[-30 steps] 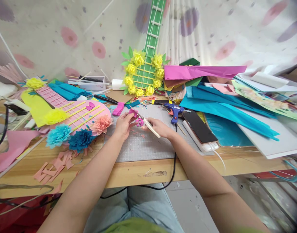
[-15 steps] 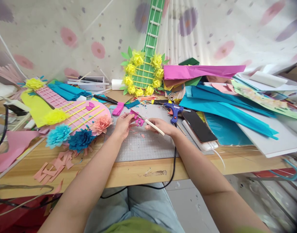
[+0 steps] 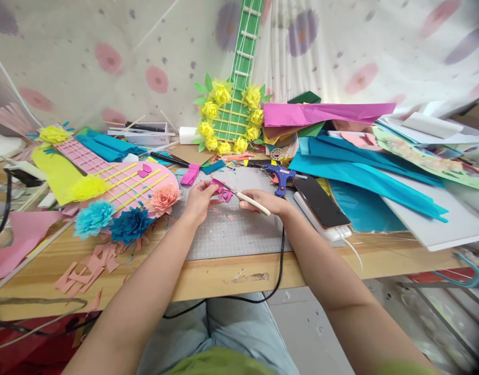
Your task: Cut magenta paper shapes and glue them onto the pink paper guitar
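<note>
My left hand (image 3: 200,201) pinches a small piece of magenta paper (image 3: 216,183) over the grey cutting mat (image 3: 239,238). In my right hand (image 3: 266,201) is a pair of scissors with cream handles (image 3: 253,202). The blades point left and meet the paper; I cannot tell how far apart they are. Magenta scraps (image 3: 225,196) show just beneath the blades. A folded magenta strip (image 3: 190,175) lies left of the mat's middle, beyond my left hand.
A pink paper guitar (image 3: 135,179) with paper flowers lies at left. A green guitar (image 3: 231,122) ringed with yellow flowers leans at the back. Right of my hands are a blue glue gun (image 3: 282,178), a phone (image 3: 321,203) and blue paper sheets (image 3: 364,174). A black cable hangs over the table edge.
The scissors and my right hand have moved slightly right, and the blades now point more level. My left hand stays nearly still, holding the magenta paper.
</note>
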The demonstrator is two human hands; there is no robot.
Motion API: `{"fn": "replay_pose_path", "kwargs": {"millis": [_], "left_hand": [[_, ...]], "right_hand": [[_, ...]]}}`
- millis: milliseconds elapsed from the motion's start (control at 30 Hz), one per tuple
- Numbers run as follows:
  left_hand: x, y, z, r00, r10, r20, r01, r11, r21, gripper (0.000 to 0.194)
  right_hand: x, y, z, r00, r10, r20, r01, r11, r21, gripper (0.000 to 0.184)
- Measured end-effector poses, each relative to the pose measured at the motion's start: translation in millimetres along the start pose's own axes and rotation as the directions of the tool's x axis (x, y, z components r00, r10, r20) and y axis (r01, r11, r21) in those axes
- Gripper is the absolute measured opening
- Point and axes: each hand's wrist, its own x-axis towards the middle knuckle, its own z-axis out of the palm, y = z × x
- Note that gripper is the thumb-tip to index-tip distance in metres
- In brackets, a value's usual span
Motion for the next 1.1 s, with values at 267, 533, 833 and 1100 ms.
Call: {"fn": "replay_pose_path", "kwargs": {"millis": [267,533,833,1100], "left_hand": [[0.3,-0.7,0.1,0.999,-0.010,0.035,0.009,1.000,0.020,0.018],[0.6,-1.6,-0.1,0.999,0.014,0.035,-0.016,0.997,0.071,0.017],[-0.3,0.5,-1.0,0.997,-0.013,0.074,0.007,0.997,0.079,0.018],[-1.9,4.7,-2.9,0.989,-0.067,0.128,0.054,0.994,0.100,0.016]], "right_hand": [[-1.7,5.5,-5.6,0.999,0.009,0.052,-0.013,0.996,0.090,0.044],[-3.5,4.4,-6.7,0.997,-0.002,0.071,-0.007,0.992,0.129,0.044],[-2.7,9.2,-12.3,0.994,0.020,0.110,-0.038,0.986,0.164,0.043],[-4.1,12.2,-16.0,0.991,0.045,0.127,-0.065,0.986,0.156,0.044]]}}
